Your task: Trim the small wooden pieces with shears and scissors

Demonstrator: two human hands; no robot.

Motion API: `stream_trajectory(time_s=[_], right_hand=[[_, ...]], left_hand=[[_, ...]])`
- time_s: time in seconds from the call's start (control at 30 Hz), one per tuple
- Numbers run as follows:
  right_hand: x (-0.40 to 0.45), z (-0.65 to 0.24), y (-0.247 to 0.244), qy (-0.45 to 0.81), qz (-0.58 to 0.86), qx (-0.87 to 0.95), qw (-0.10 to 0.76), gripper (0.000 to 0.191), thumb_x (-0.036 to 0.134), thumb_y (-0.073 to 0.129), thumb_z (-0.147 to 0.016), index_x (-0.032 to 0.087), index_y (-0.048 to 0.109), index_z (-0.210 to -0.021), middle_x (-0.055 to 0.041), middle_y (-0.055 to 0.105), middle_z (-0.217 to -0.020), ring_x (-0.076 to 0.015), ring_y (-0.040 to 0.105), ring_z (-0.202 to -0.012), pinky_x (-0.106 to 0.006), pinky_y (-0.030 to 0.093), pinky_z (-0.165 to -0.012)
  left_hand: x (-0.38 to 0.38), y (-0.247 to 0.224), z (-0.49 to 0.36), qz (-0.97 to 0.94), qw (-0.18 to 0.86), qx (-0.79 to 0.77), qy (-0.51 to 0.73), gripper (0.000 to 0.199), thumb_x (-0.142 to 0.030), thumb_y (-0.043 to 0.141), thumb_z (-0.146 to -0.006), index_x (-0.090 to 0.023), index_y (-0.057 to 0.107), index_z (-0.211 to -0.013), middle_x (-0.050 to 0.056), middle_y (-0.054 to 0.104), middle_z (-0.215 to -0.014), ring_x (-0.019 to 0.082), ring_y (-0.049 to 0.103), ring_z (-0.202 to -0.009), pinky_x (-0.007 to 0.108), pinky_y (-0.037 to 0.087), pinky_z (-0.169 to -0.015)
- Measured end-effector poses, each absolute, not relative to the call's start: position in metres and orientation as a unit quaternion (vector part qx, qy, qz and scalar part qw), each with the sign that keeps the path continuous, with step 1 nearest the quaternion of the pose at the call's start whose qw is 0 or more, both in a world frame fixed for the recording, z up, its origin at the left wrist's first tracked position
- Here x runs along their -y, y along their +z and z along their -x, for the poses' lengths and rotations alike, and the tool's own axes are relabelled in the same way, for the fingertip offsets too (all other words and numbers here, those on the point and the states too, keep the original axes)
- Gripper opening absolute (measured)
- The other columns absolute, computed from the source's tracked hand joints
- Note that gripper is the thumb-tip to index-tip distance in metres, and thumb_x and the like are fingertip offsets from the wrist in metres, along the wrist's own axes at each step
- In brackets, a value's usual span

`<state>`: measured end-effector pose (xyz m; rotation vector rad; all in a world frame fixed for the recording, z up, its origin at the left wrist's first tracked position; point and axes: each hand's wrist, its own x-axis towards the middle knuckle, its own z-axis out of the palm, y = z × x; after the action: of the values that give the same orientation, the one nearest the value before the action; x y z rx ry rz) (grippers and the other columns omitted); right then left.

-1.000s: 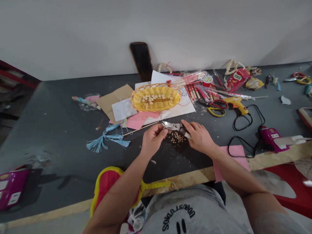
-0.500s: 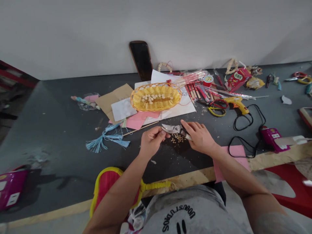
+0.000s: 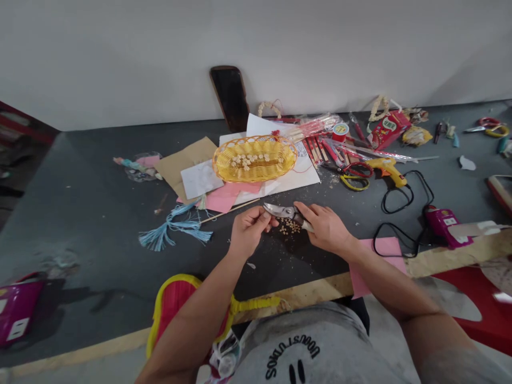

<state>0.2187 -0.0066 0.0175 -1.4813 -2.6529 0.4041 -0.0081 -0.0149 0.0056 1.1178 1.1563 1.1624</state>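
My right hand (image 3: 326, 226) is wrapped round the handles of the pruning shears (image 3: 286, 211), whose blades point left. At the blade tips, my left hand (image 3: 250, 226) is pinched closed; what its fingers hold is too small to make out. Small beige pieces (image 3: 290, 226) lie scattered on the dark table below the shears. Beyond the hands sits a yellow woven basket (image 3: 256, 173) with pale little pieces (image 3: 246, 160) inside.
Blue tassels (image 3: 162, 232) lie left of my hands. A phone (image 3: 231, 98) leans on the wall. To the right are scissors (image 3: 355, 183), a yellow glue gun (image 3: 386, 168) and a purple power strip (image 3: 446, 226). A yellow-edged red item (image 3: 176, 298) lies by my left forearm.
My right hand and the shears' handles have shifted slightly left and down. The whole view has moved a little. My left hand keeps its pinch at the blade tips.
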Motion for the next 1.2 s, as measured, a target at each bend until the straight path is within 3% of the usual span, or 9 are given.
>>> stream_trajectory(time_s=[0.23,0.6,0.8,0.93,1.2], right_hand=[[0.006,-0.219,0.022,0.083,0.479,0.874,0.029,0.071,0.020,0.047,-0.087,0.016,0.027,-0.155,-0.0164,0.057,-0.131,-0.0298,0.053,-0.113,-0.041,0.043,-0.089],[0.004,-0.222,0.028,0.087,0.445,0.891,0.027,0.073,0.020,0.047,-0.087,0.016,0.022,-0.156,-0.0137,0.051,-0.144,-0.0288,0.054,-0.112,-0.042,0.044,-0.090],[0.004,-0.222,0.020,0.087,0.448,0.888,0.053,0.073,0.019,0.047,-0.087,0.013,0.022,-0.155,-0.0157,0.054,-0.140,-0.0287,0.056,-0.112,-0.042,0.046,-0.091],[0.004,-0.222,0.017,0.097,0.457,0.882,0.064,0.070,0.021,0.049,-0.086,0.007,0.027,-0.152,-0.0181,0.061,-0.127,-0.0296,0.058,-0.109,-0.041,0.048,-0.092],[0.009,-0.218,0.018,0.116,0.473,0.872,0.053,0.058,0.018,0.049,-0.086,0.012,0.039,-0.143,-0.0131,0.063,-0.115,-0.0255,0.061,-0.096,-0.036,0.049,-0.088]], left_hand=[[0.013,0.008,0.008,-0.487,0.514,-0.512,0.486,0.020,-0.035,0.067,-0.086,-0.016,0.071,-0.081,0.004,0.073,-0.075,0.010,0.052,-0.057,0.023,0.043,-0.059],[0.016,0.008,0.010,-0.467,0.550,-0.484,0.495,0.025,-0.038,0.068,-0.085,-0.016,0.070,-0.073,0.003,0.070,-0.064,0.010,0.050,-0.051,0.023,0.040,-0.052],[0.018,0.011,0.009,-0.488,0.523,-0.486,0.502,0.028,-0.040,0.066,-0.088,-0.016,0.069,-0.072,0.003,0.070,-0.067,0.009,0.051,-0.054,0.022,0.040,-0.055],[0.016,0.011,0.010,-0.515,0.495,-0.500,0.489,0.029,-0.040,0.064,-0.090,-0.017,0.068,-0.073,0.002,0.070,-0.067,0.009,0.051,-0.055,0.022,0.041,-0.056],[0.015,0.009,0.006,-0.463,0.532,-0.505,0.498,0.028,-0.041,0.067,-0.085,-0.016,0.069,-0.074,0.003,0.069,-0.064,0.010,0.050,-0.052,0.023,0.040,-0.053]])
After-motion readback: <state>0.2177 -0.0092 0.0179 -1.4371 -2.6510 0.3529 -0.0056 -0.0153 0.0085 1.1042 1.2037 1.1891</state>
